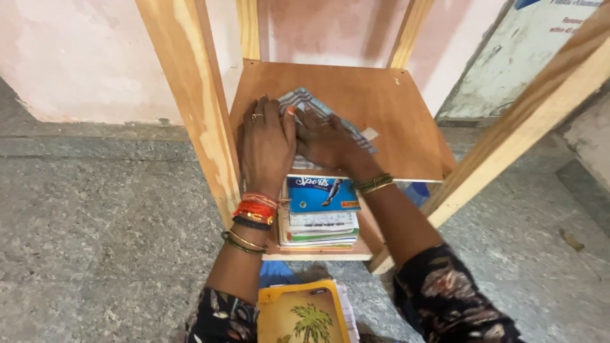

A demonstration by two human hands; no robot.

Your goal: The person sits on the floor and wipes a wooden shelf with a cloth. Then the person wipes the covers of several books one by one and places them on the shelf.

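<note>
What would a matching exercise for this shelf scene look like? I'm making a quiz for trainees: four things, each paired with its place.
Things:
1. checked cloth
2. blue booklet
3. yellow book with a palm tree
4. orange and red bangles

Places:
A. on top of the stack of books on the lower shelf
B. on the left wrist
C. under both hands on the upper shelf
D. nearest the camera, between the forearms

Pairs: 1-C, 2-A, 3-D, 4-B
</note>
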